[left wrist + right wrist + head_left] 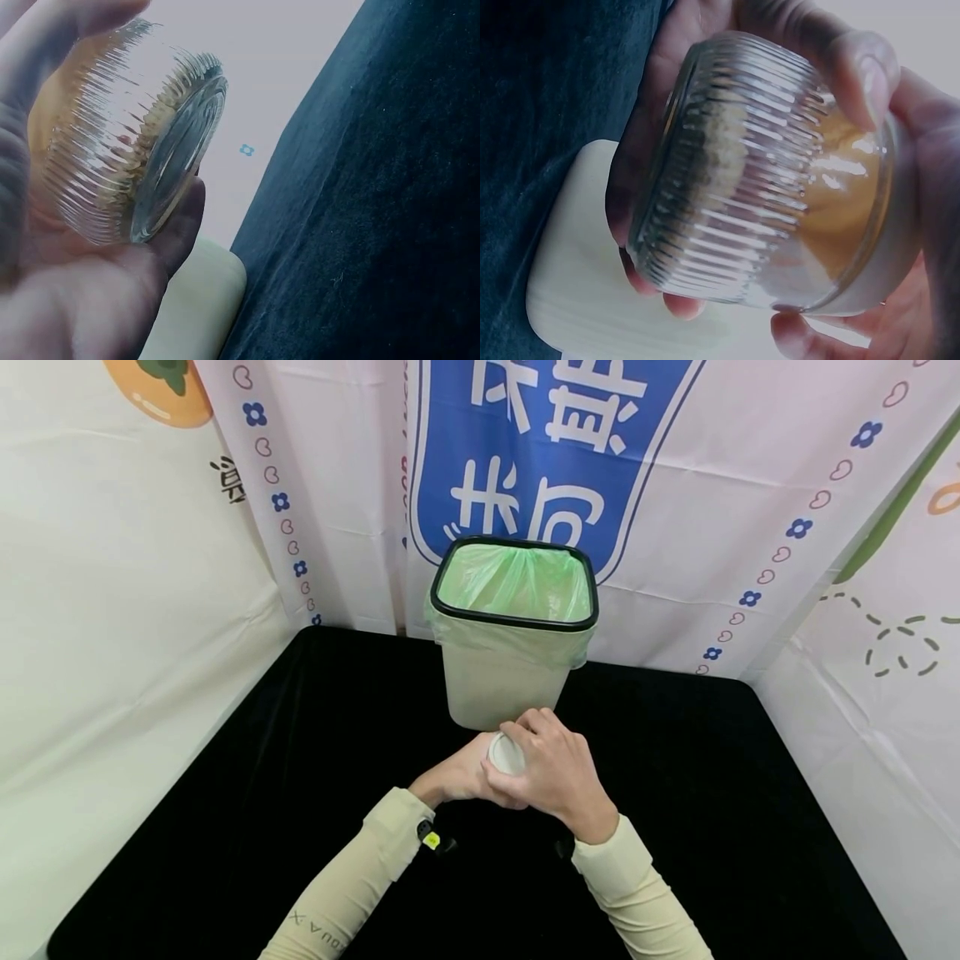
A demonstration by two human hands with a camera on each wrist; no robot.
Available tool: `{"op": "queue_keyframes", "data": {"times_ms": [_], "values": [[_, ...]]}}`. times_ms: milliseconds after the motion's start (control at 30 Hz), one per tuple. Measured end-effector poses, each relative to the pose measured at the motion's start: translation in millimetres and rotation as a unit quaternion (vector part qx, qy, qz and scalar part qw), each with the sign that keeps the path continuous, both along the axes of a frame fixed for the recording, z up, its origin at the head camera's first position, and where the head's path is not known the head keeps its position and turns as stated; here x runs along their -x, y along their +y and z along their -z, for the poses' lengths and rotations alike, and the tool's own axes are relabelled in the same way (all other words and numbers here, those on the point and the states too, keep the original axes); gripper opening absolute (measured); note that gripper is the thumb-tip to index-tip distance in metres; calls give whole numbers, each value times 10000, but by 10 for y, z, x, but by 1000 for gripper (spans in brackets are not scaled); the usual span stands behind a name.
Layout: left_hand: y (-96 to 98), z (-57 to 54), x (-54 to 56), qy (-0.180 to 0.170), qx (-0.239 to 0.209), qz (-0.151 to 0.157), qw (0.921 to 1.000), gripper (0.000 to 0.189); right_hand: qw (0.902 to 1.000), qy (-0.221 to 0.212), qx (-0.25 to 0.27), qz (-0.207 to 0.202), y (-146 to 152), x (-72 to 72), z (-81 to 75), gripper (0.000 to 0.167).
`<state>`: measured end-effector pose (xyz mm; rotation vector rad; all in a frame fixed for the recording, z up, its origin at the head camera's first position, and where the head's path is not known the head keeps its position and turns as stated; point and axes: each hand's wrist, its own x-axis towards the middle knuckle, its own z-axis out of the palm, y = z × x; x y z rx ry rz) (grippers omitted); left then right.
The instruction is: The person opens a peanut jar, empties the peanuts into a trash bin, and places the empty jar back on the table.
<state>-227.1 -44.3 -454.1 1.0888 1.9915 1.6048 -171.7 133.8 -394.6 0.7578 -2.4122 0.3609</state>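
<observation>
A ribbed clear glass jar (727, 172) with a round white lid (506, 755) is held between my two hands, tilted in both wrist views. Pale beige contents lie near its base, and an orange-amber patch shows through the glass below the lid. My left hand (463, 773) wraps round the jar's body, its fingers reaching round the ribbed side. From the other side my right hand (558, 768) grips the lid at its edge, thumb and fingers on opposite sides of the rim. In the head view the hands hide most of the glass.
Just beyond my hands stands a pale bin (495, 681), black-rimmed, lined with a translucent green bag (517, 577). Black cloth covers the table (337, 735). White printed curtains (150, 610) hang along the back and both sides.
</observation>
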Motion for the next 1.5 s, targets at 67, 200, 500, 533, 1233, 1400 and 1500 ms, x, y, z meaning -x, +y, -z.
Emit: {"op": "queue_keyframes", "data": {"times_ms": [67,200,500,533,1233,1400,1500], "values": [[-1,1,0,-10,-18,23,10000,83,10000,-23,-11,-32,3,-1,-2,35],[-1,-3,-3,35,-1,9,10000,82,10000,-46,-29,-65,6,-1,-8,36],[1,9,2,53,49,39,10000,76,9998,6,-75,-161,5,-5,-7,37],[1,13,-1,40,48,54,10000,76,9998,9,-87,-173,5,-7,-3,37],[-1,13,18,-165,-45,315,9994,72,9995,59,-175,-263,-1,-3,-14,37],[1,16,14,-183,-75,320,9993,70,9994,15,-162,-289,-2,-4,-13,38],[3,12,4,-169,-96,333,9993,67,9994,36,-164,-297,-3,-5,-13,39]]}}
